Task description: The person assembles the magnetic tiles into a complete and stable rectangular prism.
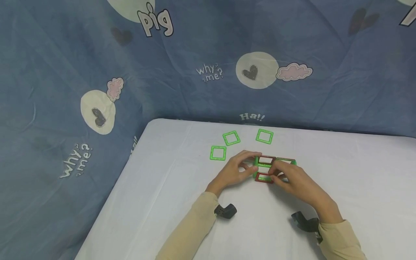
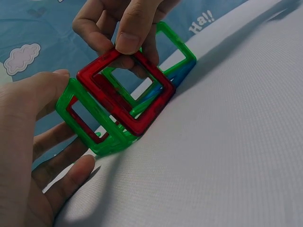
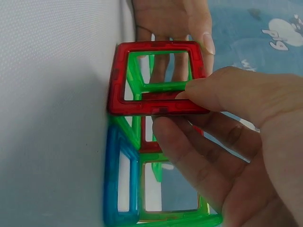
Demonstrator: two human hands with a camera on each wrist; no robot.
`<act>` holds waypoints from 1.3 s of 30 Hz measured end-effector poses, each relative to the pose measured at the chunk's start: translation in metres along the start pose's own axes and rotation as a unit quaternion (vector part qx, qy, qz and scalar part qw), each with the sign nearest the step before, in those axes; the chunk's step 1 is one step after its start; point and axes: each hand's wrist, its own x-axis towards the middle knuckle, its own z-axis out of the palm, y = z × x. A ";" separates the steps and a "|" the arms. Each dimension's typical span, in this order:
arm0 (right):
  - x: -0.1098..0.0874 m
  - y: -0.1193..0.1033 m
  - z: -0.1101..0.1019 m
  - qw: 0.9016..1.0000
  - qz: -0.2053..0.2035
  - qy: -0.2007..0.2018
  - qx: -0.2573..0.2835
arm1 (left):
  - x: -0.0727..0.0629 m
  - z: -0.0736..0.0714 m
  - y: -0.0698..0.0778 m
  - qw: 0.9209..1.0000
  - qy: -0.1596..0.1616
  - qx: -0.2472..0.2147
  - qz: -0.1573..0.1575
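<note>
A small box-like build of square magnetic frame tiles in red, green and blue stands on the white table. My right hand (image 1: 297,180) pinches a red magnetic tile (image 3: 161,109) between thumb and fingers, at the build's near side. Around the left end is my left hand (image 1: 234,171), its index finger touching the top of a green tile (image 2: 102,112) and its thumb lower down beside it. The left fingers show straight behind the build in the right wrist view. Toward the other end is a blue tile (image 3: 112,170), standing low against the table.
Three loose green square tiles lie beyond the left hand: one nearer (image 1: 218,159), a tilted tile (image 1: 238,136) behind it, and a third tile (image 1: 272,138) to the right. A printed blue cloth (image 1: 195,97) hangs behind the white table (image 1: 169,155).
</note>
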 end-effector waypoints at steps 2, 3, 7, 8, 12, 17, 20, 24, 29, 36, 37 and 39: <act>0.000 0.000 0.000 1.000 -0.003 0.001 0.000 | 0.000 0.000 0.000 1.000 0.000 0.000 0.001; 0.000 0.000 0.000 1.000 -0.003 0.000 0.001 | 0.000 0.000 -0.001 1.000 0.000 0.000 0.001; 0.000 0.001 0.000 1.000 -0.005 0.000 0.004 | 0.001 0.000 -0.002 1.000 0.000 -0.003 0.001; 0.001 0.001 0.000 1.000 -0.006 0.000 0.004 | 0.001 0.000 -0.002 1.000 0.000 -0.003 0.002; 0.001 0.001 -0.001 1.000 -0.012 0.001 0.005 | 0.002 0.000 -0.001 1.000 0.002 -0.002 0.004; 0.001 0.001 -0.001 1.000 -0.008 0.000 0.006 | 0.003 0.002 -0.006 1.000 0.008 -0.002 0.005; 0.001 0.001 0.000 1.000 -0.004 -0.002 0.006 | 0.004 0.006 -0.019 1.000 0.016 -0.003 0.004; 0.001 0.002 0.000 1.000 -0.003 -0.001 0.005 | 0.005 0.011 -0.034 1.000 0.020 -0.001 -0.001; 0.001 0.002 0.001 1.000 -0.007 0.003 0.004 | 0.005 0.010 -0.036 1.000 0.019 -0.005 0.000; 0.001 0.002 0.002 1.000 -0.011 0.009 0.001 | 0.003 0.003 -0.012 1.000 0.004 -0.004 0.002; 0.001 0.002 0.002 1.000 -0.011 0.009 0.001 | 0.004 0.005 -0.017 1.000 0.006 -0.004 0.004; 0.001 0.001 0.002 1.000 -0.010 0.008 0.001 | 0.004 0.008 -0.028 1.000 0.013 -0.005 0.007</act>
